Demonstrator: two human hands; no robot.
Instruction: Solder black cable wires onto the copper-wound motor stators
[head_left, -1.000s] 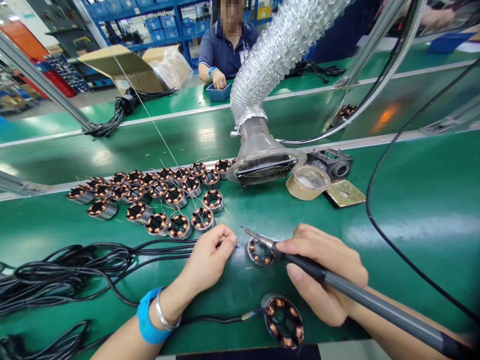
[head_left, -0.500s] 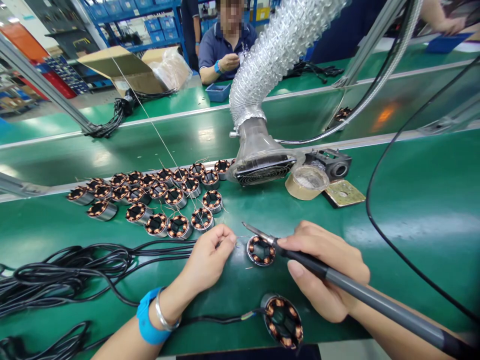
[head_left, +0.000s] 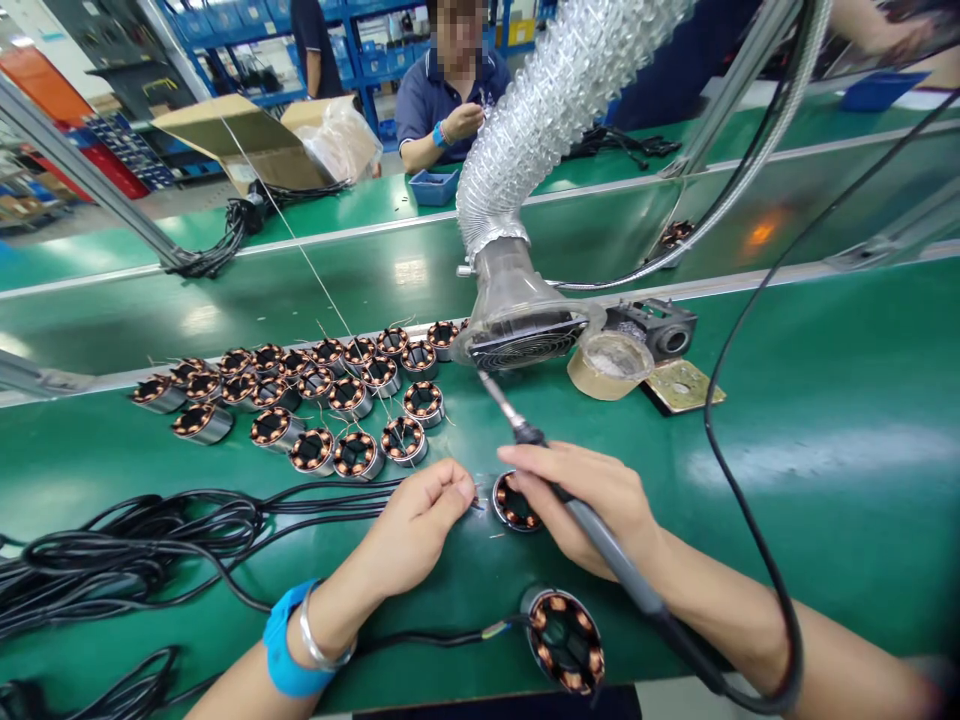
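Note:
My right hand (head_left: 600, 500) grips a soldering iron (head_left: 626, 565) like a pen, its metal tip pointing up and away, just below the fume hood. My left hand (head_left: 424, 520) is closed in a pinch on thin wire ends (head_left: 478, 503), which stick out past the fingertips. Right of that pinch, a motor stator (head_left: 510, 510) with copper windings lies on the bench, partly covered by my right fingers. Nearer me lies a second stator (head_left: 564, 642), tilted, joined to a black cable (head_left: 431, 637).
Several stators (head_left: 356, 455) stand in rows at the back left. Coiled black cables (head_left: 142, 540) lie at left. A fume hood (head_left: 525, 310), round tub (head_left: 611, 365), iron holder (head_left: 671, 335) and yellow pad (head_left: 686, 388) are at the back. A person (head_left: 450, 100) sits opposite.
The soldering iron's tip has swung up and away from the near stator toward the fume hood. My right hand has moved left; my left hand stays almost in place, slightly lower.

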